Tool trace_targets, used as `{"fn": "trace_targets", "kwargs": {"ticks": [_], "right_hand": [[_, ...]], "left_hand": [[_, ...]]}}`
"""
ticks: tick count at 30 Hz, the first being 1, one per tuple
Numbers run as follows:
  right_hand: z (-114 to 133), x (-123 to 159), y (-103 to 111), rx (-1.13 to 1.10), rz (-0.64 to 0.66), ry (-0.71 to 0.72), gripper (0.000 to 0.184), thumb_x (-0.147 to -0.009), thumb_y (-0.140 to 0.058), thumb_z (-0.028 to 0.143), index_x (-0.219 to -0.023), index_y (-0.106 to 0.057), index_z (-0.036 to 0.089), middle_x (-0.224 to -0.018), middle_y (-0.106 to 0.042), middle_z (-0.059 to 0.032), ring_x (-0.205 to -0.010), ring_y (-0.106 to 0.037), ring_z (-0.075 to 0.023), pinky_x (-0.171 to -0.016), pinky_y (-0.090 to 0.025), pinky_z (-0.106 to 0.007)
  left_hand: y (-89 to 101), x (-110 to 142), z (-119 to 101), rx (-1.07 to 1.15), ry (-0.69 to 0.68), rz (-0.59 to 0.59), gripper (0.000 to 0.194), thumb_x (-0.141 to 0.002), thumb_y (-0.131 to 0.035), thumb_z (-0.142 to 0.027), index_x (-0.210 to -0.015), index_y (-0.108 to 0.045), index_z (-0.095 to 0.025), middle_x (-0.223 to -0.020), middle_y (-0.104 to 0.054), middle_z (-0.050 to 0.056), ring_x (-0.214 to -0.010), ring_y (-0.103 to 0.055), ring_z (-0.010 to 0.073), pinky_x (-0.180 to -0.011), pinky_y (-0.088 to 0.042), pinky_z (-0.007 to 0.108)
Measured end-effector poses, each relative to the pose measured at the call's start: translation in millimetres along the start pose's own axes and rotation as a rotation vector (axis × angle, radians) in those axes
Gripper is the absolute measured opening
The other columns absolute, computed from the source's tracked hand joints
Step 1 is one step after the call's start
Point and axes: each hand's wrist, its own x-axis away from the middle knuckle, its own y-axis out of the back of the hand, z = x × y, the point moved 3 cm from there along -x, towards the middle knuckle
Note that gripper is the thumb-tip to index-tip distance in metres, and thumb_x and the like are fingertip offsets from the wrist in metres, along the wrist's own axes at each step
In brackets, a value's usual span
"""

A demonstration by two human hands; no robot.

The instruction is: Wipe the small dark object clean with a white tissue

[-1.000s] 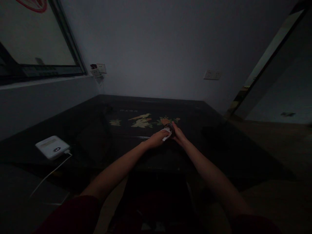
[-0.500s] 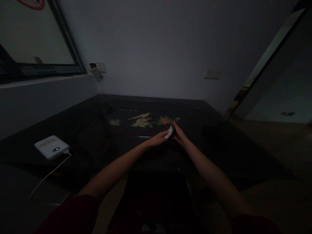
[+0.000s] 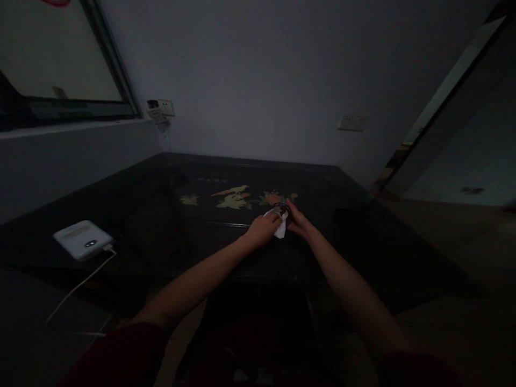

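Both my arms reach out over a dark table in a dim room. My left hand is closed round a small white cloth or tissue and presses it against a small dark round object. My right hand is curled round that object from the right and holds it just above the tabletop. What the object is stays too dark to tell. A painted bird and flower picture decorates the table just beyond my hands.
A white box-shaped device with a white cable lies at the table's left. Wall sockets sit in the left corner, another socket on the back wall. A window is upper left, a doorway on the right.
My left hand has shifted the white cloth lower against the object, and it now hangs down more. The view has tilted slightly upward. My right hand has barely moved.
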Motion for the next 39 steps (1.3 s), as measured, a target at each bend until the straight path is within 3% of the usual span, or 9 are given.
{"fn": "trace_targets", "kwargs": {"ticks": [5,10,14,20,25,33,39], "right_hand": [[1,2,-2,0.006,-0.004,-0.015,0.042,-0.090,-0.045,0.052,-0.075,-0.065,0.018,-0.068,-0.070,-0.0023,-0.065,-0.064,-0.0156,-0.064,-0.049,-0.025],[3,7,-6,0.051,0.001,0.015,0.042,-0.088,-0.048,0.054,-0.076,-0.067,0.018,-0.073,-0.072,-0.0046,-0.075,-0.067,-0.0177,-0.074,-0.051,-0.028],[2,6,-3,0.022,0.015,0.016,0.045,-0.092,-0.041,0.050,-0.076,-0.067,0.017,-0.074,-0.072,-0.0046,-0.072,-0.066,-0.0154,-0.075,-0.050,-0.026],[-3,-2,6,0.033,0.076,0.026,0.046,-0.093,-0.038,0.051,-0.083,-0.068,0.017,-0.077,-0.073,-0.0062,-0.076,-0.067,-0.0177,-0.075,-0.051,-0.028],[-6,-8,12,0.037,0.090,0.012,0.044,-0.090,-0.041,0.054,-0.093,-0.066,0.018,-0.081,-0.073,-0.0061,-0.080,-0.068,-0.0190,-0.080,-0.052,-0.032],[-4,-5,11,0.048,0.097,-0.014,0.045,-0.092,-0.037,0.053,-0.091,-0.067,0.019,-0.079,-0.073,-0.0055,-0.079,-0.068,-0.0191,-0.081,-0.051,-0.033],[-6,-9,10,0.040,0.130,-0.019,0.046,-0.091,-0.040,0.055,-0.088,-0.067,0.018,-0.081,-0.073,-0.0054,-0.078,-0.067,-0.0179,-0.081,-0.050,-0.031]], "left_hand": [[-6.0,1,0,0.050,0.016,0.010,0.039,-0.082,-0.044,-0.009,-0.120,-0.051,-0.015,-0.129,-0.050,0.016,-0.120,-0.047,0.0279,-0.093,-0.046,0.040],[-17.7,-4,4,0.332,0.015,-0.026,0.042,-0.075,-0.047,-0.006,-0.116,-0.052,-0.013,-0.122,-0.051,0.015,-0.115,-0.048,0.0256,-0.099,-0.042,0.040],[-26.0,-10,6,0.587,-0.007,-0.034,0.037,-0.072,-0.045,-0.002,-0.107,-0.055,-0.010,-0.114,-0.055,0.015,-0.109,-0.051,0.0235,-0.100,-0.040,0.038],[-27.5,-10,7,0.913,0.066,-0.024,0.044,-0.075,-0.046,-0.008,-0.118,-0.051,-0.013,-0.119,-0.056,0.011,-0.110,-0.050,0.0232,-0.101,-0.037,0.039],[-29.0,-11,12,1.080,0.124,-0.006,0.047,-0.075,-0.044,-0.010,-0.121,-0.051,-0.012,-0.110,-0.061,0.008,-0.102,-0.054,0.0211,-0.096,-0.040,0.037],[-30.6,-7,15,0.700,-0.020,-0.075,0.042,-0.071,-0.046,-0.005,-0.111,-0.053,-0.013,-0.115,-0.058,0.011,-0.108,-0.052,0.0220,-0.099,-0.039,0.038],[-18.8,0,6,0.251,-0.022,0.021,0.042,-0.080,-0.047,-0.012,-0.123,-0.048,-0.017,-0.128,-0.051,0.012,-0.117,-0.050,0.0234,-0.098,-0.042,0.036]]}}
